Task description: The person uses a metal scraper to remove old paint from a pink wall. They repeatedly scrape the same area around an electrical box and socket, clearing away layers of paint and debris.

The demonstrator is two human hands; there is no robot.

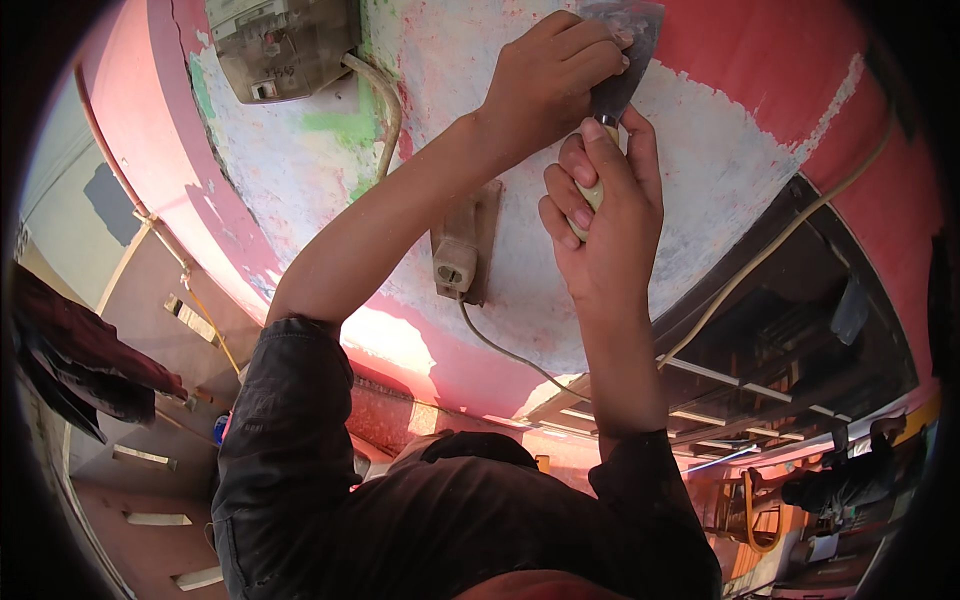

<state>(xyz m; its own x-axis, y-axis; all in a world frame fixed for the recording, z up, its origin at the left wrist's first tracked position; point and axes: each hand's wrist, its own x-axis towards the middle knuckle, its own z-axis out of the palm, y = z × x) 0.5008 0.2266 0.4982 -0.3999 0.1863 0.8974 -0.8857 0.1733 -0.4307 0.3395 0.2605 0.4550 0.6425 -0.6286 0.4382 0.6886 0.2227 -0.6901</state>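
A putty knife (615, 97) with a wide metal blade and a pale yellowish handle is held up in front of a wall. My right hand (625, 195) is closed around its handle, the thumb lying along it toward the blade. My left hand (555, 78) has its fingers curled against the blade, with the fingertips on its face; whether they also pinch a bit of paint or filler cannot be made out. Behind both hands is a whitish, scraped wall patch (720, 150) with flecks of red and green. Red paint (770, 60) with a ragged edge borders it.
A grimy electric meter box (285, 50) is fixed at upper left, with a conduit (390, 110) curving down. Below my left forearm a wall socket (455, 265) trails a cable (510, 350). A dark window (800, 290) lies right; dark cloth (90, 350) hangs left.
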